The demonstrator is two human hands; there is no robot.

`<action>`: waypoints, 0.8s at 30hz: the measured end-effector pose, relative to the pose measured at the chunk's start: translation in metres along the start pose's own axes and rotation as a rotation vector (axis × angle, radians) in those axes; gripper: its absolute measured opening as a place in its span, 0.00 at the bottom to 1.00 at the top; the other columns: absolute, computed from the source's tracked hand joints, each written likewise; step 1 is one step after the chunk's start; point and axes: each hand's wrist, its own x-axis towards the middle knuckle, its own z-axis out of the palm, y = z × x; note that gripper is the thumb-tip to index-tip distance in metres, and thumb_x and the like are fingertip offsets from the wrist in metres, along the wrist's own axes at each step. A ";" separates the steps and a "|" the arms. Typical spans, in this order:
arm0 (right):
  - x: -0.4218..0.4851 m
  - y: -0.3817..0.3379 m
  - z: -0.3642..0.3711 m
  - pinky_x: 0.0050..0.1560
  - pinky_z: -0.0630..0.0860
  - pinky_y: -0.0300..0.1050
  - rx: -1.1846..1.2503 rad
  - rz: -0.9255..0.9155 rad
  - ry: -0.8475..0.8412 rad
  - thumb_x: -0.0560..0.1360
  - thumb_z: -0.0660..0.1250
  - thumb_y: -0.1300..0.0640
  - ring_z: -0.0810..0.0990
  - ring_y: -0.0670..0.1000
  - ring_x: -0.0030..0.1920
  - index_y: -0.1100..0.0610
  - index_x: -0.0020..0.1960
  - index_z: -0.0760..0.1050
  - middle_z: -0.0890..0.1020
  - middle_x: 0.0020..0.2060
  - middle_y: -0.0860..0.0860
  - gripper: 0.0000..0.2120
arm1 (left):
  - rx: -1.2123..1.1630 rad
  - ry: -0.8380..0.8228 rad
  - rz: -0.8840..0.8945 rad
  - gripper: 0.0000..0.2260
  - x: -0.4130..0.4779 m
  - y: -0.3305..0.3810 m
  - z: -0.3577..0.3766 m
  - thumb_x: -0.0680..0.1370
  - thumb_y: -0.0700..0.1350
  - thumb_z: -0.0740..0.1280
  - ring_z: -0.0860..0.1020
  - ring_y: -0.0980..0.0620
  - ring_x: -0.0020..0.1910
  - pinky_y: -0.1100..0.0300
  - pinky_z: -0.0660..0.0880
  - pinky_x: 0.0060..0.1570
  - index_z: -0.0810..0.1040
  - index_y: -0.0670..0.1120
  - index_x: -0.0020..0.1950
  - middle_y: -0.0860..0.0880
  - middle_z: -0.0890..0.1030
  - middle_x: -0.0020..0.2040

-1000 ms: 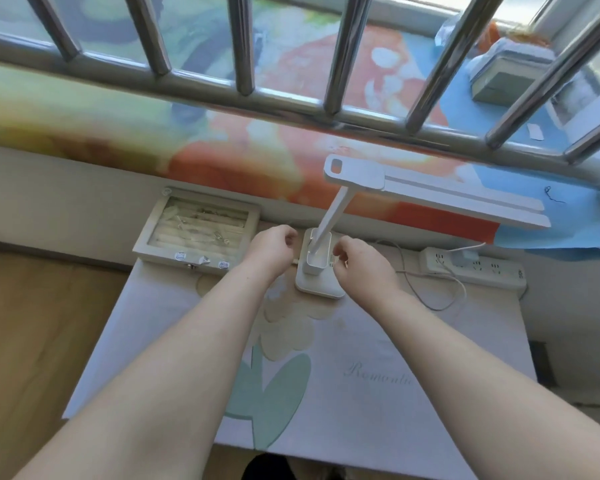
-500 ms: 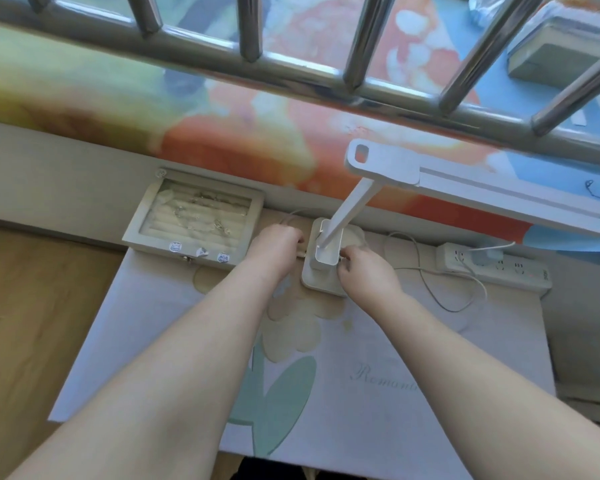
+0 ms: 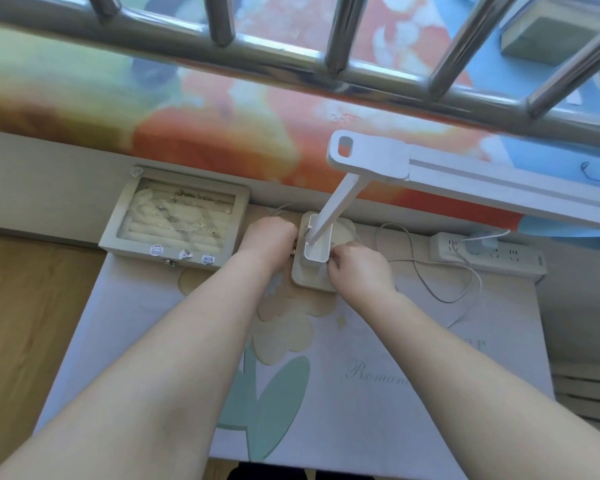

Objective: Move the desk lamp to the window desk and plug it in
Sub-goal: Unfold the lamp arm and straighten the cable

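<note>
A person's two hands work at the foot of a white lamp (image 3: pixel 333 211) standing at the far edge of a tabletop (image 3: pixel 430 375) below window bars (image 3: pixel 291 64); the lamp's stem leans up to the right and its long head reaches right, above a white power strip (image 3: pixel 520 259) lying at the far right. The left hand (image 3: pixel 269 242) is curled against the left side of the lamp's base and the right hand (image 3: pixel 357 268) is curled at its near right side, fingertips drawn together; whether either grips anything cannot be told, as the knuckles hide it. One plug (image 3: pixel 482 242) sits in the power strip, and a thin white cable (image 3: pixel 465 282) loops over the tabletop between strip and lamp. Just left of the left hand lies a shallow grey jewellery box (image 3: pixel 116 225) with a clear lid; inside, small pieces of jewellery (image 3: pixel 187 216) rest on cream padded rolls; three stickers (image 3: pixel 184 253) mark its near rim. A flower-printed cloth (image 3: pixel 284 403) covers the tabletop.
</note>
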 end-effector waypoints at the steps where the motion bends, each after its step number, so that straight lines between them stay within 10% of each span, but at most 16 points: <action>1: 0.000 0.000 0.000 0.38 0.72 0.48 0.000 0.001 -0.003 0.78 0.56 0.55 0.78 0.61 0.45 0.58 0.48 0.79 0.79 0.45 0.55 0.13 | 0.021 -0.003 0.012 0.08 0.000 0.001 0.000 0.73 0.34 0.62 0.78 0.41 0.43 0.56 0.65 0.34 0.73 0.46 0.38 0.44 0.78 0.39; 24: 0.006 -0.004 -0.002 0.35 0.65 0.46 -0.023 -0.001 -0.019 0.75 0.58 0.57 0.78 0.62 0.46 0.56 0.51 0.74 0.79 0.45 0.55 0.09 | 0.376 -0.054 0.240 0.10 0.000 -0.004 -0.015 0.69 0.32 0.67 0.79 0.42 0.49 0.55 0.67 0.36 0.79 0.43 0.47 0.45 0.81 0.48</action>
